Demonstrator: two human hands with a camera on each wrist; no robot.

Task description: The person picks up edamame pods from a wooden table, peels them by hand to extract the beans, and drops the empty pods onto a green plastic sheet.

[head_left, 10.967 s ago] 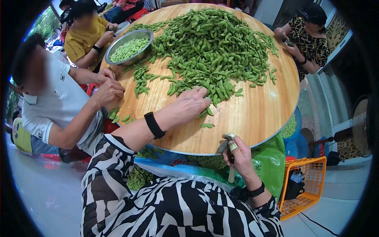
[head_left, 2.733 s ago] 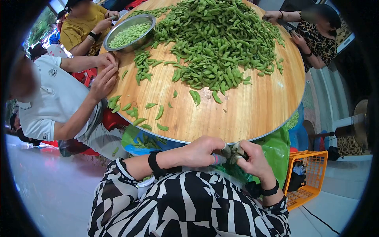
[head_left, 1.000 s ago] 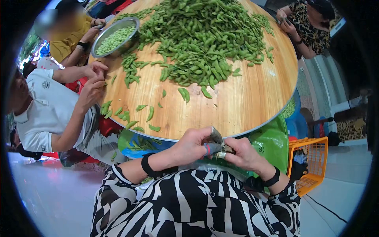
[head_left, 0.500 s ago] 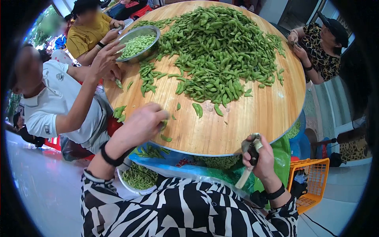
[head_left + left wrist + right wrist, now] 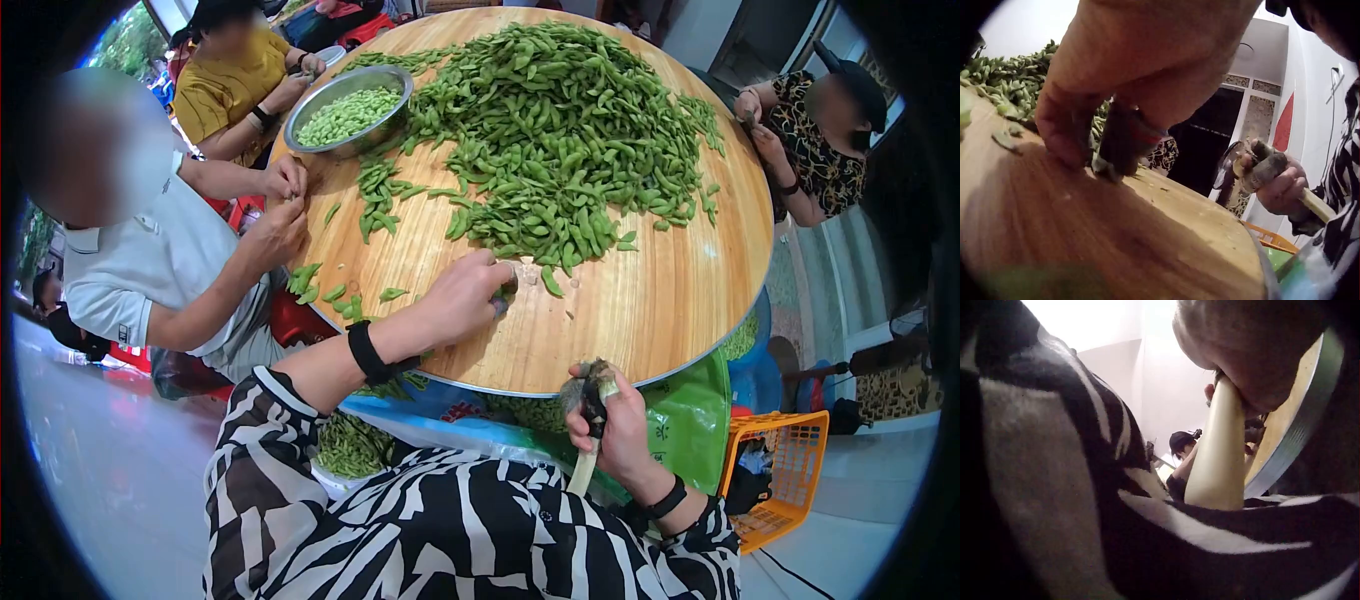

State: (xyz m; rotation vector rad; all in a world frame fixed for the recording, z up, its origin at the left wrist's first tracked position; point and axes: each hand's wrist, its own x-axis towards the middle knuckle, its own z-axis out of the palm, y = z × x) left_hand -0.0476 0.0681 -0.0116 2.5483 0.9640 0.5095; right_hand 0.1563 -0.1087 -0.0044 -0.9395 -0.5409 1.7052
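Observation:
My left hand reaches over the round table, thumb and fingers pinching down on a soybean pod mostly hidden beneath them. In the left wrist view, a pale green bit of the pod shows between the fingertips, low on the wood. Grey covers wrap some fingers. At the table's near edge, my right hand grips a tool with a pale tapered handle and a black section near the top; its working end is unclear. The handle points down toward the shirt in the right wrist view.
A big heap of soybean pods covers the far table. A steel bowl of shelled beans stands at the left. Other people sit around the table. An orange crate and a green bag are at the lower right.
From meeting at the table edge, my hands have parted. The left reached to the table's left side, then moved right toward the heap, over a loose pod. The right still grips the tool.

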